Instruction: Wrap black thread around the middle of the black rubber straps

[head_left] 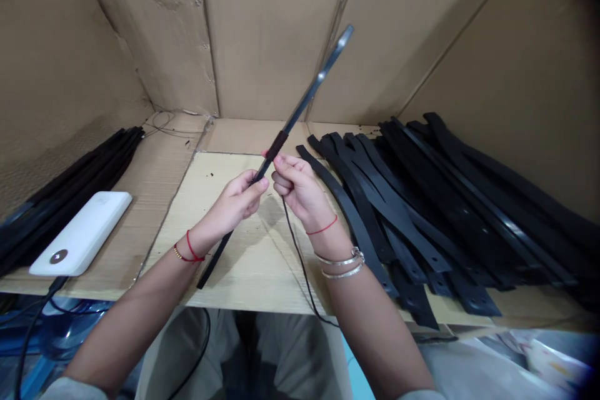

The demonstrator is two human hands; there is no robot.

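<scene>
Over the board [276, 281], strip [309, 95] is gripped by left hand [241, 197]; cord [293, 236] is held by right hand [300, 187], at the wrap [276, 145]. Winding, apparently, is in hand; taut, even turns are called for next.

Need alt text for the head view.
Left hand grips a slanted dark strip; right hand holds a thin cord by the strip's brown wrap. Black strips lie at right; a white device and dark bundle, left.
</scene>
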